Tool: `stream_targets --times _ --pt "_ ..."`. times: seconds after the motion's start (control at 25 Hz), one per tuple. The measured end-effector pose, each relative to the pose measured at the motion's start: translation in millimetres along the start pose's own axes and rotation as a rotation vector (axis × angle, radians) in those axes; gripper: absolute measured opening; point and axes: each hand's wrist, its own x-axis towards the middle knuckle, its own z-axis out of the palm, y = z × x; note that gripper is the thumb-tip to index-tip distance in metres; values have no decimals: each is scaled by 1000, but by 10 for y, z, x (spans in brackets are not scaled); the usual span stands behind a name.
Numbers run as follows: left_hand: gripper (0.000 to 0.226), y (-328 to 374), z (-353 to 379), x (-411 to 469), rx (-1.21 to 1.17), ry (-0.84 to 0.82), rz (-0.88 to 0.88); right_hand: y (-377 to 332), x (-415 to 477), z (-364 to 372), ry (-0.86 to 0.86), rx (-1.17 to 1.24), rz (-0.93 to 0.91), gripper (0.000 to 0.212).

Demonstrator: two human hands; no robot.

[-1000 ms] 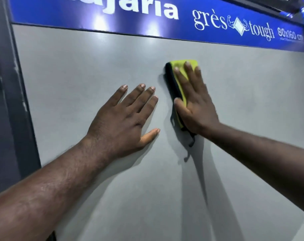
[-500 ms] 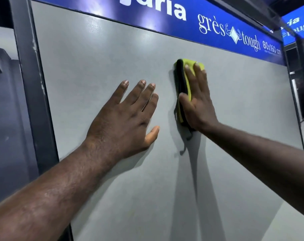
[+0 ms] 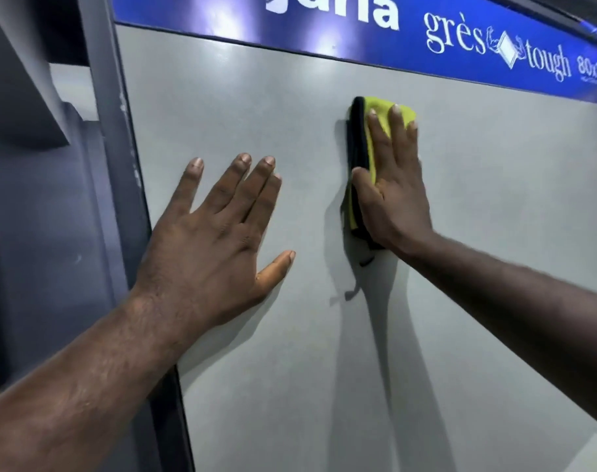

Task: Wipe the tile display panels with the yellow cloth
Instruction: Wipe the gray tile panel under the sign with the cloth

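A large grey tile display panel (image 3: 494,233) stands upright and fills most of the view. My right hand (image 3: 392,195) presses a folded yellow cloth with a black edge (image 3: 375,110) flat against the panel's upper middle, fingers pointing up; most of the cloth is hidden under the palm. A small black loop hangs below the cloth. My left hand (image 3: 215,240) lies flat on the panel to the left of the cloth, fingers spread, holding nothing.
A blue sign band with white lettering (image 3: 358,25) runs along the panel's top edge. A dark grey metal frame post (image 3: 120,199) borders the panel on the left, with another grey panel (image 3: 34,216) behind it.
The view has shifted so the left frame post shows more. My right hand with the cloth has stayed on the upper part of the panel; my left hand stays flat in place.
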Motion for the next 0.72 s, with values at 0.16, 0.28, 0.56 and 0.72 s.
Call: stream_targets --times 0.16,0.28,0.56,0.72 --pt "93 -290 -34 -350 -26 18 -89 -215 -244 59 -72 -125 -437 77" --pt "90 -382 12 -584 -111 62 -82 -633 -75 148 9 26 5 76" --pt "93 -808 173 -1067 -193 151 8 -1133 -469 308 -23 -96 -240 73" --pt "99 -1010 188 -1169 -218 164 41 -1795 -503 530 39 -39 -60 72"
